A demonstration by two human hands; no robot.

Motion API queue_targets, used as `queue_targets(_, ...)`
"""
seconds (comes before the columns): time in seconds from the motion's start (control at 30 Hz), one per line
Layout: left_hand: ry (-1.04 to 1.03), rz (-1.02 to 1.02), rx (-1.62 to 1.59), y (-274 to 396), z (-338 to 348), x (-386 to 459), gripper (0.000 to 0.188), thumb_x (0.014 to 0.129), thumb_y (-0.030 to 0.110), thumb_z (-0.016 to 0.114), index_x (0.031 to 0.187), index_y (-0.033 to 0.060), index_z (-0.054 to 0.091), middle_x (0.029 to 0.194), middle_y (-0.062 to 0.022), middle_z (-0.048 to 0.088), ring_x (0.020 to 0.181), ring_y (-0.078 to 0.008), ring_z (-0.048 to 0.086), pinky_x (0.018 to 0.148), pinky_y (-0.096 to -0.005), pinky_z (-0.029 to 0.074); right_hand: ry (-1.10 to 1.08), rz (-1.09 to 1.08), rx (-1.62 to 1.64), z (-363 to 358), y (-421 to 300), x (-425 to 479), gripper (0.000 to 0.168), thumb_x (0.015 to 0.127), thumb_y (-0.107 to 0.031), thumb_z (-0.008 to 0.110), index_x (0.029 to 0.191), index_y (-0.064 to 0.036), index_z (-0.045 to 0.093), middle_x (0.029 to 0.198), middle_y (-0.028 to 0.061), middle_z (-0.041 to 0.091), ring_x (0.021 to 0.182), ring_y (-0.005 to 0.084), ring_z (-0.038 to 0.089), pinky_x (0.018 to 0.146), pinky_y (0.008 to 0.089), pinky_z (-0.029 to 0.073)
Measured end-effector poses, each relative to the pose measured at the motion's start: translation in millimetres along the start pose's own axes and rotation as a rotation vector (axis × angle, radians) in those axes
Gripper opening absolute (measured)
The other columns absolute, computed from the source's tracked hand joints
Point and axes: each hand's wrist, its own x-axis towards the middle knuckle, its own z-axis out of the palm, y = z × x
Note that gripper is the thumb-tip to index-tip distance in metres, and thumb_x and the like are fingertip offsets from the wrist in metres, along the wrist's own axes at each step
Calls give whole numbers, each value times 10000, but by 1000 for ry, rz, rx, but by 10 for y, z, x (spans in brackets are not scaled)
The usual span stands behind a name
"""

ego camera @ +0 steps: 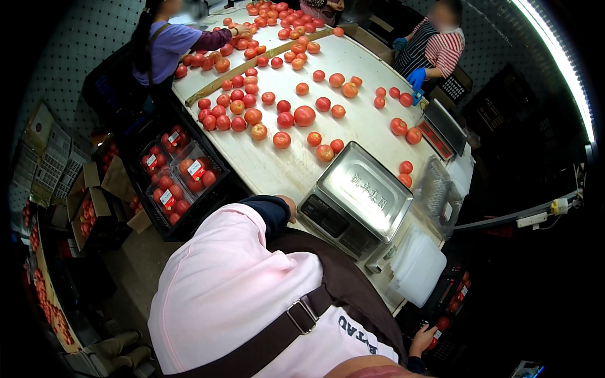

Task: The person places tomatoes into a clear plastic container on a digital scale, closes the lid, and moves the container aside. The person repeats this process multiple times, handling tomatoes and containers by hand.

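Observation:
My right hand (422,339) reaches down at the lower right, with its fingers on a labelled pack of tomatoes (443,324) in a dark crate (449,293). The crate's inside is mostly in shadow. Partly hidden by its dark sleeve, my left hand (289,208) rests at the table's near edge, beside a digital scale (364,193) with a bare steel pan. Loose tomatoes (305,115) lie scattered over the white table (293,172) beyond the scale. A stack of clear plastic sheets or lids (418,267) sits right of the scale.
A black crate (163,227) at left holds several labelled tomato packs (172,191). Clear trays (435,189) and a second scale (437,134) stand along the right edge. One person (165,49) handles tomatoes at upper left; another (430,47) wears blue gloves. Cardboard boxes (99,203) stand on the floor.

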Motion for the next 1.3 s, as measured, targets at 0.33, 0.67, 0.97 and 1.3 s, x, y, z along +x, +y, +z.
queue_targets(0.33,-4,10,-15,-14,7,17,505,747,491,718,986,46,725,993,-167,694,964,-320,655,836,-410,498,37,-31,0,-29,-40,-18,295,941,-235,524,1000,46,460,776,288,602,752,473,586,659,519,454)
queue_targets(0.67,-68,20,0,38,-112,-44,492,773,453,708,1063,56,707,1067,-175,677,1038,-308,636,901,-403,481,43,-28,-15,-73,-89,-22,302,945,-235,517,1006,56,464,741,282,605,711,463,594,628,511,464)
queue_targets(0.97,-71,23,4,7,-40,48,493,770,459,709,1054,57,710,1059,-173,680,1034,-309,637,896,-406,483,21,-1,-13,-112,-132,-16,311,949,-243,516,1022,54,466,763,291,606,722,464,597,626,503,472)
queue_targets(1.3,-29,35,-8,-2,-39,20,478,744,466,711,988,56,726,988,-166,692,962,-313,655,842,-411,498,-43,62,2,71,60,16,323,941,-246,525,1056,52,474,859,301,608,784,466,603,657,495,483)
